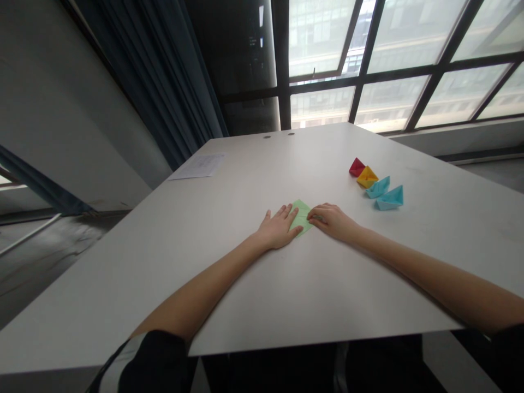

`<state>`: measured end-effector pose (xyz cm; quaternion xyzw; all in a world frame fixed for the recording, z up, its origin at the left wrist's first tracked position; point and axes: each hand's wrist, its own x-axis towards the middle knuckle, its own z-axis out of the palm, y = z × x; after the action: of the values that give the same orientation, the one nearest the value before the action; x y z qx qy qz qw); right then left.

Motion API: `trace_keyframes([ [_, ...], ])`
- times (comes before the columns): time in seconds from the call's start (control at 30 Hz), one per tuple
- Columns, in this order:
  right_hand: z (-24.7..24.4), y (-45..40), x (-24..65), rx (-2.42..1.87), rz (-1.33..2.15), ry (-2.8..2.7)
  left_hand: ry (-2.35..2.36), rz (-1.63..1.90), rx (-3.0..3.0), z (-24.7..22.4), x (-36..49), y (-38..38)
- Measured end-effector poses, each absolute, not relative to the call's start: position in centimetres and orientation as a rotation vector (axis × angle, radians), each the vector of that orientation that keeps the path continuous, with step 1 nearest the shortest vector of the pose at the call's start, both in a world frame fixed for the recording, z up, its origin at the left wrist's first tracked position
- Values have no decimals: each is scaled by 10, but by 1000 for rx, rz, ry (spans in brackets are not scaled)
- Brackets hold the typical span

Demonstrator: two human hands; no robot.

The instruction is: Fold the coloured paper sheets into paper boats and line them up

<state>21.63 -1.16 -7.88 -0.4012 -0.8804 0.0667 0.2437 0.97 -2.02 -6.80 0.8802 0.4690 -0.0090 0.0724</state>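
A light green sheet of paper (301, 215) lies on the white table, turned so that one corner points away from me. My left hand (280, 227) rests flat on its left side with the fingers spread. At the right corner, the fingers of my right hand (331, 219) are pinched together on the paper's edge. Both hands partly cover the sheet, so its full outline is hidden.
To the right stand folded paper boats: a red one (357, 167), a yellow one (367, 177) and two light blue ones (389, 197). A printed sheet (198, 166) lies at the table's (245, 305) left edge. Windows and a blue curtain (164, 71) are beyond.
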Motion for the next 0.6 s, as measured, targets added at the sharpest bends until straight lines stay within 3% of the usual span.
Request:
trace_keyframes([
  [0.27,-83,-2,230,-1111,160,-2391,1543,19,2594,-72,7,-17],
  [0.6,-99,4,242,-1266,31,-2269,1686,443,2597,-78,0,-6],
])
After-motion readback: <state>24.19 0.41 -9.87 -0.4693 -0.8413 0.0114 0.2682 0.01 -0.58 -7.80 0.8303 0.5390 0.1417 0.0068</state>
